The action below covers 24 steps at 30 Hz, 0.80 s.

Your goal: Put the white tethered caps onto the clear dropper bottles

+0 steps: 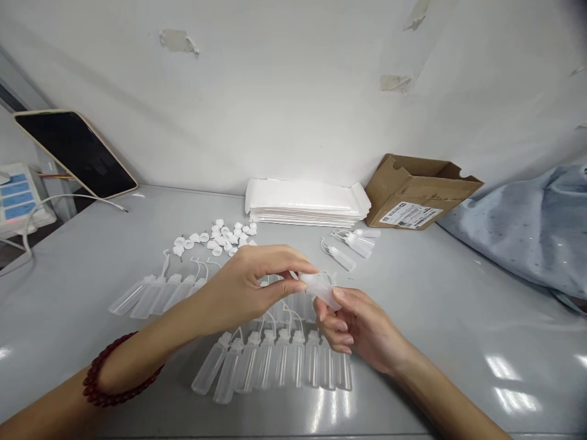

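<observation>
Between my two hands, over the middle of the table, is a small translucent plastic squeeze bottle (pixel 324 291). My right hand (pixel 355 324) grips its body with thumb and fingers. My left hand (pixel 261 275), wearing a red bead bracelet on the wrist, pinches at the bottle's top end; my fingertips hide what exactly they hold there. Beneath the hands lies a row of like bottles (pixel 267 360) with strap caps. More bottles (pixel 151 296) lie to the left, partly behind my left forearm. Loose white caps (pixel 224 235), some with thin metal tips, are scattered behind my left hand.
A stack of white padded envelopes (pixel 307 203) lies against the wall, beside an open cardboard box (pixel 417 195). A few bottles (pixel 351 246) lie before them. A phone (pixel 77 153) leans at the left near a cable and power strip (pixel 21 201). Blue-grey cloth (pixel 527 226) covers the right.
</observation>
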Each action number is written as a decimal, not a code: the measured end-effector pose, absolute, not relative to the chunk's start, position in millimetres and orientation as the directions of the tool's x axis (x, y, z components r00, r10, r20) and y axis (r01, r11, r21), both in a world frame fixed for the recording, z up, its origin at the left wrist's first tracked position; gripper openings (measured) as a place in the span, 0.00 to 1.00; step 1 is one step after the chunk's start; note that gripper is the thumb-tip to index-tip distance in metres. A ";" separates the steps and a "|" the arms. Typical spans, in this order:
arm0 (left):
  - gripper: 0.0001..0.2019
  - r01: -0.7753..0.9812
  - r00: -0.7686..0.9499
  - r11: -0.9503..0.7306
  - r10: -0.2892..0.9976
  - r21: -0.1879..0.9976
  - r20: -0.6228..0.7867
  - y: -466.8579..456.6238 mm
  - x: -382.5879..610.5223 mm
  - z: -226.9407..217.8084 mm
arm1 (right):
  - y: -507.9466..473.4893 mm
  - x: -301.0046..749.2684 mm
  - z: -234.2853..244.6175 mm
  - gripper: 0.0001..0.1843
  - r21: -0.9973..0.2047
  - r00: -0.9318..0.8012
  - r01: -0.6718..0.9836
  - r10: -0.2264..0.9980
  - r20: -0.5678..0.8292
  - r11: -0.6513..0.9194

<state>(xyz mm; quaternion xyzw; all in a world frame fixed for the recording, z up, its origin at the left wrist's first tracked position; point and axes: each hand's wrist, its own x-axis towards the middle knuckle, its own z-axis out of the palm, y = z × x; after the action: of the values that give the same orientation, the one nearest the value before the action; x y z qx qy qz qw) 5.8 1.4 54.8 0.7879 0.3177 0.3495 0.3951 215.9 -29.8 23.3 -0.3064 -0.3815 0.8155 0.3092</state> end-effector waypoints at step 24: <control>0.06 0.272 0.602 -0.206 0.799 0.940 0.001 0.8 0.9 64.3 | -40.4 217.0 24.5 0.09 -0.846 -0.462 0.371 0.866 0.190 0.383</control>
<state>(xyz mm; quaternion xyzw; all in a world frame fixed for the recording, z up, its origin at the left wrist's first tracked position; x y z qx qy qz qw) 0.9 0.8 64.3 0.7328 0.3651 0.2565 0.5137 217.0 -40.4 24.5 -0.4042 -0.7655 0.3809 0.3249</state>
